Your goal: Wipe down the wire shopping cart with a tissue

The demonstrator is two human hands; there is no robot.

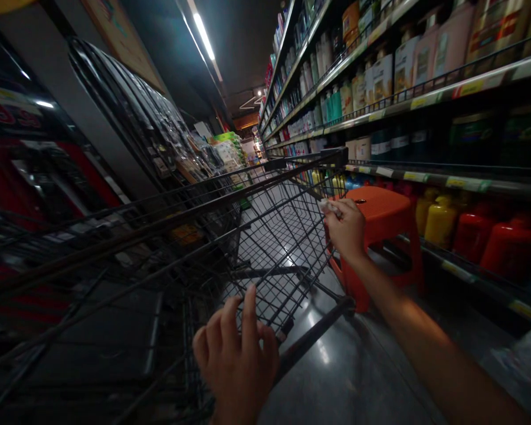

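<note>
A black wire shopping cart (pixel 265 242) stands tilted across the middle of the view. My right hand (pixel 347 227) is closed around a small crumpled white wipe or tissue (pixel 330 206), beside the cart's right wire side. Whether the wipe touches the wires cannot be made out. Lower down, my left hand (pixel 236 354) is in front of the cart's near end. Its index finger points up and the other fingers are loosely bent, with nothing visible in them. Just beyond my right hand is an orange plastic stool (pixel 376 209).
Shelves (pixel 425 103) of pump bottles line the right side, with yellow bottles (pixel 440 221) and red bottles (pixel 513 245) on the lowest level. Hanging packaged goods (pixel 159 124) fill the left. Shiny grey floor (pixel 336 366) shows below the cart, and an aisle runs back.
</note>
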